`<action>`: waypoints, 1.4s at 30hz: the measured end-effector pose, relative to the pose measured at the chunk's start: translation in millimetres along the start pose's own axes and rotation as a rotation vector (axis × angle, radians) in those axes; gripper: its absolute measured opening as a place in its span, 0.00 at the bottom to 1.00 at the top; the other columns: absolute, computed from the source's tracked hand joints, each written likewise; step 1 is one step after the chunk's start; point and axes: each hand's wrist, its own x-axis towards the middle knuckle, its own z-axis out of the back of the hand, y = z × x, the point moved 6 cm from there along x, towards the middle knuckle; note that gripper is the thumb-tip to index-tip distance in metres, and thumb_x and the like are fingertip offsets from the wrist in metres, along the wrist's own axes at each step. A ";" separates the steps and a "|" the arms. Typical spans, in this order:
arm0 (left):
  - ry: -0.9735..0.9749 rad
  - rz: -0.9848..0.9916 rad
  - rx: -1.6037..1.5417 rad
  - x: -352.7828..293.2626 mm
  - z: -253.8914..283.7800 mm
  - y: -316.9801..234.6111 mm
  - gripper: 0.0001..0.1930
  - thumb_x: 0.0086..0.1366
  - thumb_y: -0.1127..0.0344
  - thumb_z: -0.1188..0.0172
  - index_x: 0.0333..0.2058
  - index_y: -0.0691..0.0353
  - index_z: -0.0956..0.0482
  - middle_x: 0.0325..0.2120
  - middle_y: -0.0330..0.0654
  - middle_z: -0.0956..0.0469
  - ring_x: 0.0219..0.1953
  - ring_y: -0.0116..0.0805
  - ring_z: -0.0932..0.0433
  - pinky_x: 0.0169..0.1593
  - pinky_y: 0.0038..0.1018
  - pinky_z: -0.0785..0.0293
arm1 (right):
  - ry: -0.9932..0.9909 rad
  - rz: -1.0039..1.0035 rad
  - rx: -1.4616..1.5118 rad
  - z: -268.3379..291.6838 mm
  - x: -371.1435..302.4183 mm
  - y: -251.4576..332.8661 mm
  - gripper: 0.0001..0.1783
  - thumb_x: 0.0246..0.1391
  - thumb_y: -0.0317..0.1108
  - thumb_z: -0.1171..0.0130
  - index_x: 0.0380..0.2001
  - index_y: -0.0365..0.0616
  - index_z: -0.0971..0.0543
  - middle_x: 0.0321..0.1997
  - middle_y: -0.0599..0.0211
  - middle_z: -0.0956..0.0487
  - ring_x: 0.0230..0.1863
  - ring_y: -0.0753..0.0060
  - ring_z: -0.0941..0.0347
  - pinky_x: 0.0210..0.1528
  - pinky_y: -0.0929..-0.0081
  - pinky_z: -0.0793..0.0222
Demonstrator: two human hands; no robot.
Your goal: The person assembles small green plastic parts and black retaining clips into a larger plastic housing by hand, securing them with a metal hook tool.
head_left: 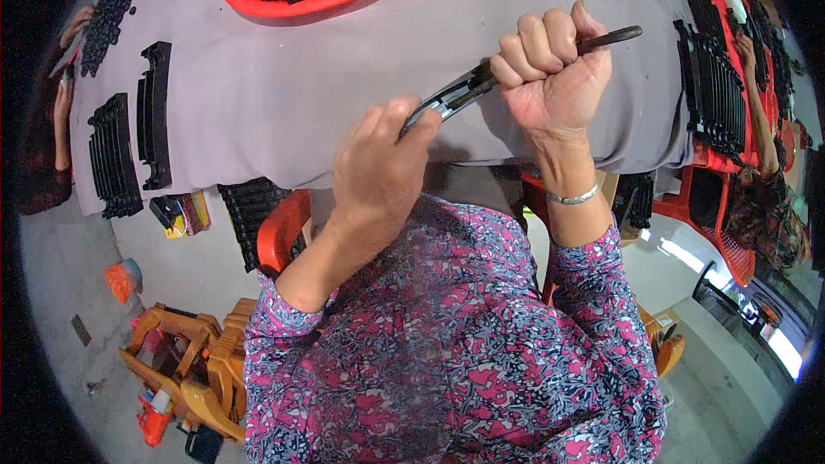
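Observation:
My right hand [559, 64] is closed in a fist around a long, narrow black-and-grey piece [460, 93], whose exact kind I cannot make out. A dark, rounded bar end [623, 35] sticks out past the thumb side of that fist. Slightly smeared by motion, my left hand [378, 155] pinches the piece's lower left end between thumb and fingers. The piece slants up to the right between both hands, above the grey tablecloth [344, 77]. A silver bracelet [573, 196] circles my right wrist.
A red basin [344, 7] full of black and green parts stands at the far side. Black strips [112, 155] lie in rows at the left, with more strips [709, 90] at the right. Small black pieces [120, 0] are heaped far left. Other people's hands [64, 103] work at both sides.

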 end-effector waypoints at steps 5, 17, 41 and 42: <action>0.005 0.000 0.016 0.0 -0.3 -0.4 0.16 0.51 0.80 0.39 0.41 0.59 0.21 0.40 0.42 0.25 0.40 0.44 0.22 0.41 0.37 0.24 | 0.039 -0.022 0.033 0.6 1.7 -3.4 0.27 0.63 0.51 0.60 0.11 0.55 0.49 0.11 0.80 0.53 0.15 0.81 0.62 0.17 0.76 0.66; -0.068 -0.083 0.051 0.3 3.1 -7.5 0.12 0.53 0.75 0.40 0.38 0.61 0.22 0.39 0.41 0.26 0.38 0.42 0.25 0.36 0.36 0.25 | -0.004 -0.027 0.036 10.6 7.2 -9.1 0.26 0.63 0.50 0.62 0.12 0.55 0.50 0.11 0.80 0.54 0.14 0.81 0.63 0.15 0.76 0.67; -0.064 -0.077 0.046 1.6 2.1 -8.1 0.11 0.55 0.76 0.40 0.38 0.61 0.21 0.39 0.41 0.26 0.36 0.42 0.25 0.36 0.36 0.25 | -0.068 -0.010 0.031 10.0 1.1 -3.5 0.26 0.61 0.51 0.61 0.12 0.55 0.50 0.11 0.80 0.53 0.15 0.81 0.62 0.16 0.76 0.67; -0.058 -0.077 0.050 2.0 1.2 -7.8 0.11 0.55 0.76 0.40 0.38 0.61 0.21 0.39 0.41 0.26 0.36 0.42 0.25 0.36 0.36 0.25 | -0.071 -0.010 0.034 11.5 1.1 -3.0 0.26 0.61 0.51 0.61 0.12 0.55 0.50 0.11 0.80 0.53 0.15 0.81 0.62 0.16 0.76 0.67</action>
